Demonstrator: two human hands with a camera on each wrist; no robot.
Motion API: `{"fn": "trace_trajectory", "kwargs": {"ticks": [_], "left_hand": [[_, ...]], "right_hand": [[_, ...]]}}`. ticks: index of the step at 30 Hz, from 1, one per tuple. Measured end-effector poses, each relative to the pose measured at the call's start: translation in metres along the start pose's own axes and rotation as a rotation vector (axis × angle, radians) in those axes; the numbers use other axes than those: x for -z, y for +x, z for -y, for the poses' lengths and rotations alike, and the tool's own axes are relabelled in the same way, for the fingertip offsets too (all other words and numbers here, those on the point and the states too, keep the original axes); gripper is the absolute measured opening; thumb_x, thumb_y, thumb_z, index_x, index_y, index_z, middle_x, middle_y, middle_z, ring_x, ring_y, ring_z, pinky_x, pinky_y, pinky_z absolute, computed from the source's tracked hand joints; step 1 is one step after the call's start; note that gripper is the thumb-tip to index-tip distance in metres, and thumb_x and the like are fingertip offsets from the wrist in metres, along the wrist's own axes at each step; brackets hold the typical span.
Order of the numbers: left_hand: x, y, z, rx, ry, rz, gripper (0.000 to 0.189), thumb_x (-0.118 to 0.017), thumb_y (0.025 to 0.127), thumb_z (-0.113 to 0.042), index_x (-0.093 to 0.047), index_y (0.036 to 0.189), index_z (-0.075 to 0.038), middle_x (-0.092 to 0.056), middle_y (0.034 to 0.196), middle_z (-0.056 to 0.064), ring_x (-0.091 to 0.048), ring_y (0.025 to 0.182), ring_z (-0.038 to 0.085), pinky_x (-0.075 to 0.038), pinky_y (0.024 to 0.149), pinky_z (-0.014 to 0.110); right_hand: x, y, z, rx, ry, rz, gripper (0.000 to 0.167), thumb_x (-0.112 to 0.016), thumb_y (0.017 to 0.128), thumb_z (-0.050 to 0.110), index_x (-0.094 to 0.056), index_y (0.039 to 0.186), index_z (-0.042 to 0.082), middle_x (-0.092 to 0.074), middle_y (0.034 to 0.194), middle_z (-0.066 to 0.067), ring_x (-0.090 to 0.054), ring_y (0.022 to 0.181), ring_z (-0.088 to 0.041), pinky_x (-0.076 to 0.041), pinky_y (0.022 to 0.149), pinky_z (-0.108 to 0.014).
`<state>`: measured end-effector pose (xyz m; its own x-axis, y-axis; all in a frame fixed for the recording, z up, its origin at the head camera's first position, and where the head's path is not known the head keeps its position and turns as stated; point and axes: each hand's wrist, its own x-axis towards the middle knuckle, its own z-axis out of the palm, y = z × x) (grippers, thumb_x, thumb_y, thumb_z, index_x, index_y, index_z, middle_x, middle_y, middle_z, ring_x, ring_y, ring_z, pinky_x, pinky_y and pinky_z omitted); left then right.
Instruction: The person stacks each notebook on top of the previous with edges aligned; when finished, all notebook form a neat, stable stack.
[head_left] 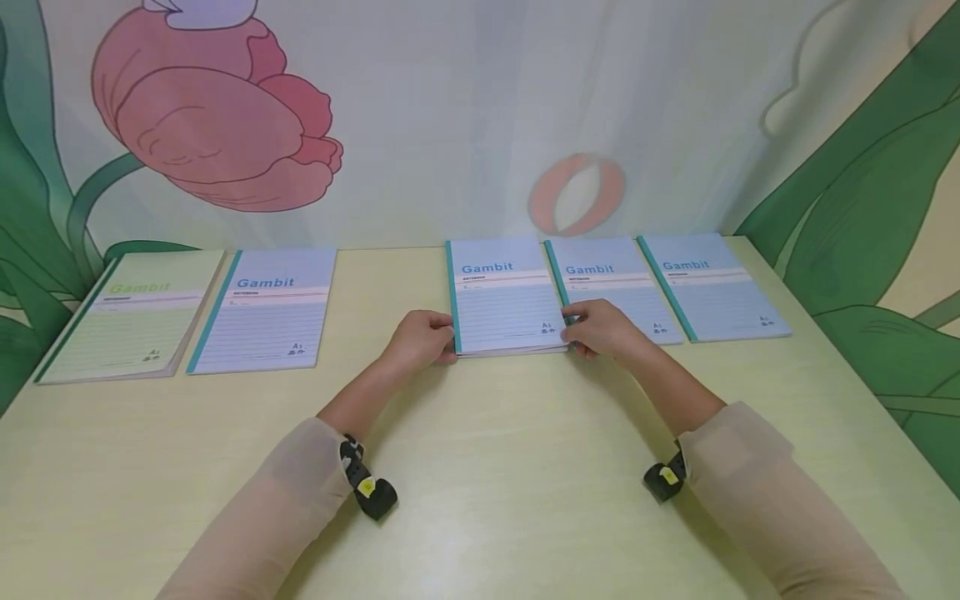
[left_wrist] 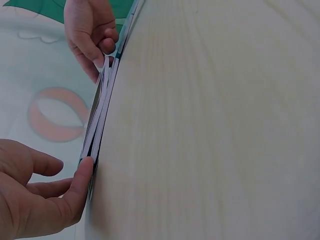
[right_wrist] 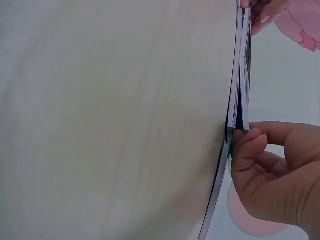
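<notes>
The left hand (head_left: pixel 422 342) and right hand (head_left: pixel 600 327) grip a centre blue notebook (head_left: pixel 506 304) near the middle of the far edge of the desk (head_left: pixel 487 467). From my remote post I see the left fingers closed on its spine side by one near corner and the right fingers curled round the other, a two-sided hold that, I judge, keeps it level and stops it twisting. Both wrist views show me a dark gap above a lower page block (right_wrist: pixel 233 90), so I take it that two notebooks are stacked here. Just beside the right fingers lies an inner blue notebook (head_left: pixel 618 308); an outer blue notebook (head_left: pixel 716 292) lies nearer the far right corner. Towards the far left corner, well apart from the hands, a green notebook (head_left: pixel 123 321) lies beside a left blue notebook (head_left: pixel 262 312). Every cover I can see is face up, spine to the left, apparently so each title reads from the near edge.
</notes>
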<state>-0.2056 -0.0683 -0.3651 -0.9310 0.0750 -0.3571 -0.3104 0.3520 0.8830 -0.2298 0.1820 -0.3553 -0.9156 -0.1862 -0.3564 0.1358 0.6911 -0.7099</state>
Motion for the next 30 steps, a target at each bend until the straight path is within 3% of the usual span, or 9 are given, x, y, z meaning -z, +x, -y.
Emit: {"fn": "trace_trajectory", "kwargs": {"ticks": [5,14,24,30], "left_hand": [[0.001,0.000,0.001,0.011,0.011,0.011,0.039,-0.043,0.095,-0.005,-0.043,0.132,0.006,-0.051,0.123,0.019,-0.057,0.091,0.021,-0.053,0.073,0.024],[-0.001,0.002,0.002,0.016,0.015,0.020,0.039,-0.044,0.095,-0.006,-0.043,0.132,0.006,-0.052,0.122,0.019,-0.058,0.087,0.020,-0.053,0.072,0.023],[-0.002,0.003,0.003,0.016,0.021,0.027,0.039,-0.044,0.095,-0.006,-0.043,0.132,0.006,-0.053,0.120,0.019,-0.058,0.086,0.020,-0.052,0.071,0.022],[0.001,0.002,0.000,0.013,0.071,0.021,0.041,-0.044,0.095,-0.007,-0.043,0.133,0.006,-0.050,0.127,0.018,-0.059,0.090,0.020,-0.052,0.075,0.025]], "right_hand": [[-0.001,0.002,0.001,-0.011,-0.055,-0.002,0.051,-0.057,0.088,0.007,-0.041,0.136,-0.003,-0.056,0.082,-0.011,-0.051,0.057,-0.014,-0.046,0.054,-0.024],[-0.002,0.003,0.003,-0.034,-0.121,-0.001,0.050,-0.058,0.087,0.007,-0.043,0.135,-0.002,-0.058,0.074,-0.010,-0.048,0.052,-0.013,-0.040,0.050,-0.023],[-0.002,0.004,0.000,0.042,-0.310,-0.018,0.046,-0.061,0.087,0.008,-0.049,0.129,-0.003,-0.051,0.052,-0.005,-0.042,0.040,-0.011,-0.031,0.043,-0.022],[0.009,-0.004,0.001,0.067,-0.311,-0.052,0.045,-0.059,0.086,0.007,-0.049,0.129,-0.004,-0.062,0.073,-0.010,-0.052,0.052,-0.015,-0.042,0.049,-0.024]]}}
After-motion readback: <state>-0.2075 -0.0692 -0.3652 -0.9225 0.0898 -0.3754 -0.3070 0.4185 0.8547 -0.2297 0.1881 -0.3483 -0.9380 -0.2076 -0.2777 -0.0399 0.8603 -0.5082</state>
